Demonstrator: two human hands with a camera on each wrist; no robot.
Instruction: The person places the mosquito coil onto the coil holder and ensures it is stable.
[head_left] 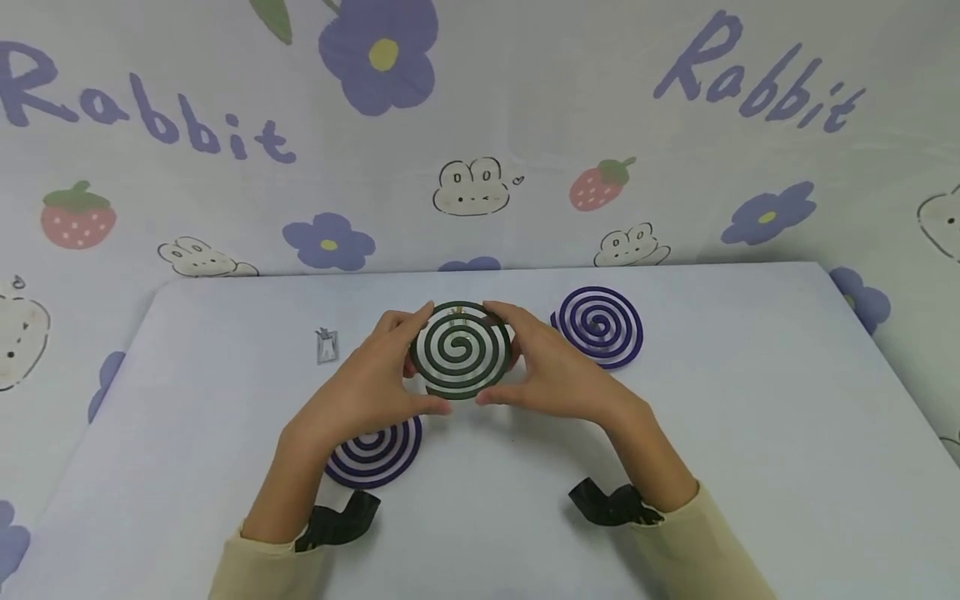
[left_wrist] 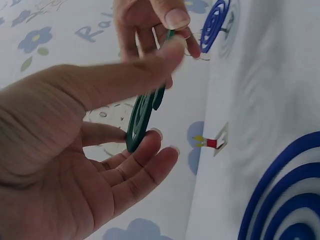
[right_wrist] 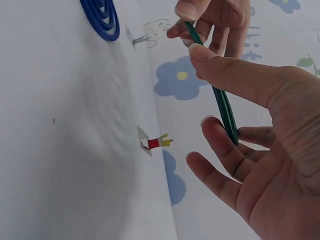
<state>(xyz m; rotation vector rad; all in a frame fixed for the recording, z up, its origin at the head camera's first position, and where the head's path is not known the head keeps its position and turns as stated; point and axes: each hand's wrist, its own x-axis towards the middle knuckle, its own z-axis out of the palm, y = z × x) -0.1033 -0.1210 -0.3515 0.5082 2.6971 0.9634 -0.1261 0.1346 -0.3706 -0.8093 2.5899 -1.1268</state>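
A green mosquito coil [head_left: 459, 343] is held up above the white table, its flat spiral facing the head camera. My left hand [head_left: 367, 387] grips its left edge, and my right hand [head_left: 558, 371] grips the right edge. In both wrist views, thumbs and fingers hold the coil's rim. Below and beyond the coil stands a small metal stand [left_wrist: 210, 143] with red and yellow on its upright prongs; in the head view it is mostly hidden behind the spiral. Under my left forearm lies a blue-purple coil [head_left: 372, 437], partly covered.
Right of my hands, another blue-purple coil [head_left: 597, 327] sits raised on a small stand. A silver stand [head_left: 327, 346] is on the table [head_left: 750, 400] at the left. Behind the table's far edge hangs a printed cloth [head_left: 525, 125]. Black straps [head_left: 341, 521] hang at both wrists.
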